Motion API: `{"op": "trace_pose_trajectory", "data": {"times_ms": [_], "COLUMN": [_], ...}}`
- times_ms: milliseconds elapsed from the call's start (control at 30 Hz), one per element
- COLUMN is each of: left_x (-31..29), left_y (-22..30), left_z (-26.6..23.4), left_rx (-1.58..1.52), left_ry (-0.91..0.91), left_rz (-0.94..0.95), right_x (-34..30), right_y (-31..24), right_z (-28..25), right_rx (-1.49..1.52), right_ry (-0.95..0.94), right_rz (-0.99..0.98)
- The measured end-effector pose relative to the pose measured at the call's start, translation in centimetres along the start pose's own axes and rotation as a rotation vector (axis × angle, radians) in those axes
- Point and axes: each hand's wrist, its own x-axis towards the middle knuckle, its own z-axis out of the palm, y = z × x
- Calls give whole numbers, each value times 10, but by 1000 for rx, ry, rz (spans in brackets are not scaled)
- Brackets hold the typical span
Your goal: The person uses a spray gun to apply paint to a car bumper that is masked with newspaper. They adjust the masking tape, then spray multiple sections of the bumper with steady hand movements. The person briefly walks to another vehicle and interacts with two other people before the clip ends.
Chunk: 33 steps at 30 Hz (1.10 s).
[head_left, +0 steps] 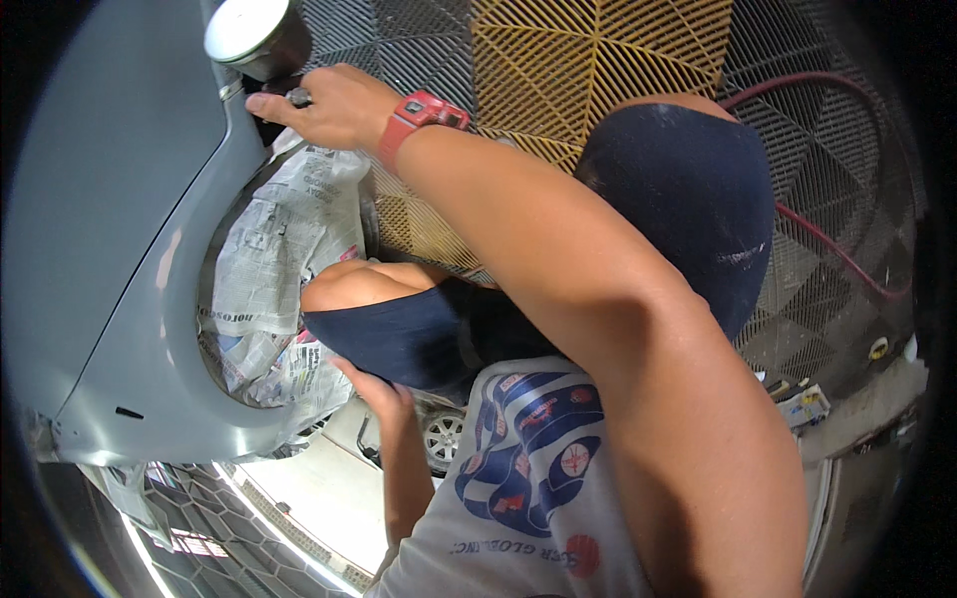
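Head view: at the upper left of the frame, the right hand [334, 108] seems curled around a dark tool with a round white top [261, 40], near the grey car panel [120, 329], while the left hand [377, 391], left of the lower centre below the knee [354, 284], is partly hidden — I cannot tell if its fingers are spread or closed. Covering looks done, because newspaper [264, 244] lies along the panel's curved edge — how much work is left on the panel, the picture does not show.
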Motion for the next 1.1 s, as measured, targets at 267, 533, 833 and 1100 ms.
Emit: {"op": "trace_pose_trajectory", "data": {"times_ms": [267,533,833,1100], "left_x": [129,247,239,219], "left_y": [114,131,205,240], "left_z": [72,165,135,76], "left_rx": [1133,2149,2098,2087], "left_ry": [-348,-495,-284,-200], "left_rz": [768,1122,1353,1478], "right_x": [-13,-39,-40,-31], "right_y": [-36,-85,-93,-89], "right_z": [5,7,7,9], "right_rx": [5,28,39,30], "right_ry": [-168,-225,-215,-117], "right_rz": [-79,-234,-148,-113]}}
